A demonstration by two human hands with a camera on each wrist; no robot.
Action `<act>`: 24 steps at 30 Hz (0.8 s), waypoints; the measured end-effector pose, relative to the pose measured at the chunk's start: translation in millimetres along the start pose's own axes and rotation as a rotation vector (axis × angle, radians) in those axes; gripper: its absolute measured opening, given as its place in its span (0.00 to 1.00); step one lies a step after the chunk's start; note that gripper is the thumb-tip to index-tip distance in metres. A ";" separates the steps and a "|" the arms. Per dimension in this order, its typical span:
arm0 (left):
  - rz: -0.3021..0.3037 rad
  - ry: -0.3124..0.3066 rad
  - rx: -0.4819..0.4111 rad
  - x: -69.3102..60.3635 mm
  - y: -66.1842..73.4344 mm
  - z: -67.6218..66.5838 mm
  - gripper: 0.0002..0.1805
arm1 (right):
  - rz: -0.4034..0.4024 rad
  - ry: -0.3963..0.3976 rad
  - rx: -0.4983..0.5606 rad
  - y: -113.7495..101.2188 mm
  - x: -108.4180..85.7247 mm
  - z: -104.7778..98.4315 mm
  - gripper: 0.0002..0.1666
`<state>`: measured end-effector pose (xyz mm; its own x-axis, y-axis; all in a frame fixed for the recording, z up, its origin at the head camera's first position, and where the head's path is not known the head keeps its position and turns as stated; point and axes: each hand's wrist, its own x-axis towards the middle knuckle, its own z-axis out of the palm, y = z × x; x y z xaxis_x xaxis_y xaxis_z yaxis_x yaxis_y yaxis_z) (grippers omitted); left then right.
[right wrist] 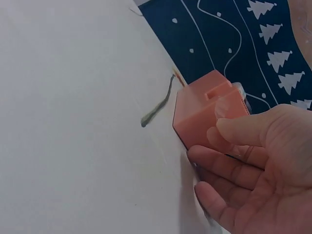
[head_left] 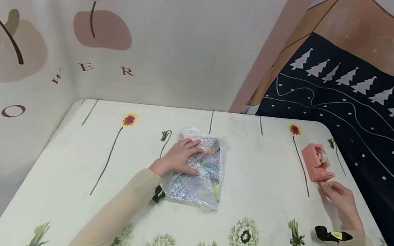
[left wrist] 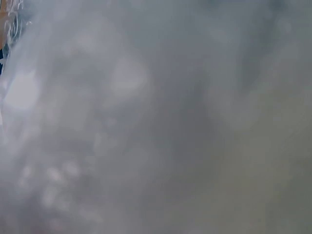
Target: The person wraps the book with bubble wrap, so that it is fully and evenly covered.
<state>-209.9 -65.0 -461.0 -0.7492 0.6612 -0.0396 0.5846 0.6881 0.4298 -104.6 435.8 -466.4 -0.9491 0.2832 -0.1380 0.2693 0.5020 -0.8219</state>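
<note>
A flat, colourful item in clear bubble wrap (head_left: 208, 182) lies on the table in the head view. My left hand (head_left: 182, 156) rests on its upper left part, fingers spread and thumb apart. Only a blurred close-up of the wrap (left wrist: 122, 122) fills the left wrist view, so that hand is hidden there. Near the right edge of the table is a pink tape dispenser (head_left: 312, 161) with a clear tape roll. My right hand (head_left: 340, 200) holds its near end. In the right wrist view, the thumb lies against the dispenser (right wrist: 202, 117) and the fingers curl below.
The white tabletop (head_left: 77, 165) has a printed flower pattern. Behind it hangs a pale curtain (head_left: 190, 56) with floral prints. Past the right edge is a dark blue cloth (head_left: 365, 131) with white trees. Black wrist straps (head_left: 323, 233) sit at both wrists.
</note>
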 end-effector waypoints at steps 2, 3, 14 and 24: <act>-0.005 -0.007 0.004 0.2 -0.2 1.2 0.42 | 0.027 0.004 -0.007 -2.1 -2.2 0.9 0.17; -0.009 -0.010 0.007 0.4 -0.4 1.7 0.42 | 0.048 0.007 0.001 -3.7 -2.6 1.6 0.16; -0.011 -0.009 0.003 -0.5 2.0 -0.1 0.42 | 0.055 0.124 0.083 17.1 35.0 9.7 0.13; -0.007 -0.011 0.004 0.8 0.9 0.1 0.42 | -0.075 0.071 0.095 -44.6 35.2 36.7 0.15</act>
<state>-209.9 -63.8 -460.7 -0.7498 0.6596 -0.0528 0.5806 0.6941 0.4256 -156.1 393.3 -455.0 -0.9512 0.3062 -0.0372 0.1776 0.4450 -0.8778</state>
